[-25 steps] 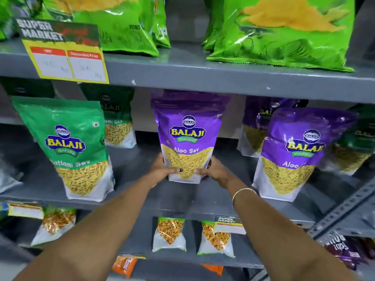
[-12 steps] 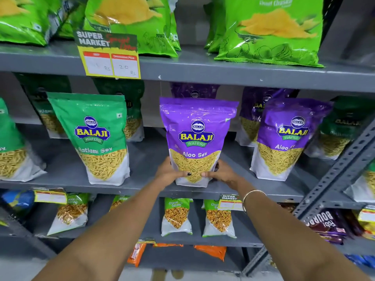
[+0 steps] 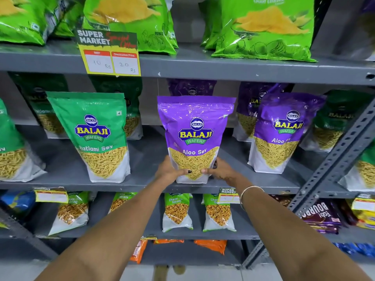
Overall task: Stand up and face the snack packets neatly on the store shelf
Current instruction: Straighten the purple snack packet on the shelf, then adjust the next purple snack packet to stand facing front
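Note:
A purple Aloo Sev packet (image 3: 194,130) stands upright at the front edge of the grey middle shelf (image 3: 146,185), label facing me. My left hand (image 3: 169,171) grips its lower left corner and my right hand (image 3: 220,171) grips its lower right corner, thumbs on the front. A second purple Aloo Sev packet (image 3: 280,132) stands to its right, turned slightly. Left of it stands a green Ratlami Sev packet (image 3: 97,136), leaning a little. More purple and green packets stand behind, partly hidden.
Bright green chip bags (image 3: 263,27) lie on the top shelf above a yellow price tag (image 3: 110,55). Small green-and-white packets (image 3: 176,211) stand on the lower shelf. A perforated grey upright (image 3: 332,173) slants at the right, with dark biscuit packs (image 3: 320,216) beside it.
The view has pulled back and shifted, showing more of the shelves. Both hands have stayed on the bottom of the centre purple packet, which now sits nearer the shelf's front edge.

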Demonstrator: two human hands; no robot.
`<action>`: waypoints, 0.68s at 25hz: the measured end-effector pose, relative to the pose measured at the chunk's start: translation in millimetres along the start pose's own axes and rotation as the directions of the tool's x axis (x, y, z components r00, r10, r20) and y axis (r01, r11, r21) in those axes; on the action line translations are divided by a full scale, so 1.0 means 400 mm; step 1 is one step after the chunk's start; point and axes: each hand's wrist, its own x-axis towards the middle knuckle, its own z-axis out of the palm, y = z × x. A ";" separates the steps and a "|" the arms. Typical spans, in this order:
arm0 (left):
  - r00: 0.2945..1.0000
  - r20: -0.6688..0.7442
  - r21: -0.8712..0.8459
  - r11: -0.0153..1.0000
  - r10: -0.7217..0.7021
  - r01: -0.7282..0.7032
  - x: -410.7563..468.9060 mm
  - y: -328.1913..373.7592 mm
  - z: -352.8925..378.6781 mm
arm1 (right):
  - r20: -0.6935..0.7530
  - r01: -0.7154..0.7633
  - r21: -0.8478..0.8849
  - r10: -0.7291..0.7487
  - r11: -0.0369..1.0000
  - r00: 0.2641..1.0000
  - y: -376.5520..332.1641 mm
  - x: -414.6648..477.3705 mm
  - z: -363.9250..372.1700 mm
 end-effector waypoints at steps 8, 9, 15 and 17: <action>0.999 0.047 0.016 1.000 0.018 -0.019 0.004 -0.005 -0.005 | -0.031 -0.006 -0.018 0.006 1.000 0.999 -0.013 -0.007 -0.009; 0.999 0.014 0.052 0.998 0.041 -0.042 -0.001 -0.005 -0.006 | -0.058 -0.012 -0.033 0.010 0.999 0.998 -0.014 -0.014 -0.014; 0.605 -0.388 0.514 0.708 0.696 -0.485 -0.091 0.006 0.069 | -0.390 -0.207 -0.217 0.110 0.954 0.914 0.030 -0.074 -0.179; 0.481 -0.257 0.611 0.527 0.838 -0.591 -0.113 0.030 0.143 | -0.501 -0.304 -0.272 0.136 0.913 0.855 0.058 -0.105 -0.274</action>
